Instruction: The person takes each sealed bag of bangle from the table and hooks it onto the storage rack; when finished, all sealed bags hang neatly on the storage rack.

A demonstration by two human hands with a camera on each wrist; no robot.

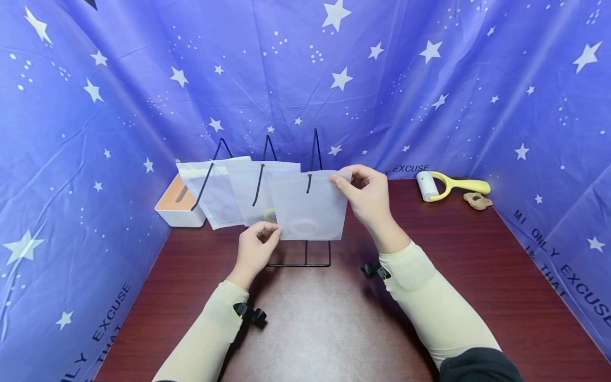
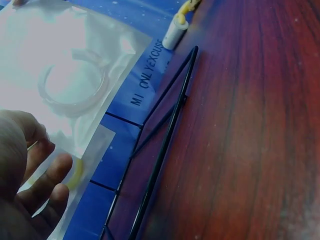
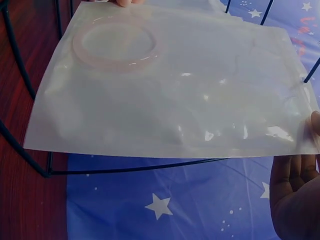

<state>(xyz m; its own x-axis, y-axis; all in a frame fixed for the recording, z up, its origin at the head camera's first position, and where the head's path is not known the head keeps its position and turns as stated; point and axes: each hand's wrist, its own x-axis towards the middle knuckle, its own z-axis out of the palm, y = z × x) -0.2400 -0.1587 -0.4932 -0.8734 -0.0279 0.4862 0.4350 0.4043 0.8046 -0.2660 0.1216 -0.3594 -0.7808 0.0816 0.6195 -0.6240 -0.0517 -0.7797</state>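
Note:
A frosted plastic zip bag (image 1: 312, 204) hangs from the right hook of a black wire rack (image 1: 305, 265). Inside it, low down, lies a pale pink ring, perhaps a bangle (image 3: 82, 55). My right hand (image 1: 369, 199) pinches the bag's upper right corner between thumb and fingers. At the lower left corner, my left hand (image 1: 256, 246) pinches the edge with thumb and forefinger. Two similar bags hang to the left: a middle bag (image 1: 252, 185) showing part of a yellow ring (image 2: 76, 175), and a left bag (image 1: 215, 196) whose contents are unclear.
Behind the left bag stands a white box with an orange lid (image 1: 179, 215). A yellow-handled lint roller (image 1: 465, 184) and a small brown item (image 1: 477, 200) lie at the back right of the dark red wooden table (image 1: 477, 276). Blue star-printed cloth (image 1: 296, 69) surrounds the table.

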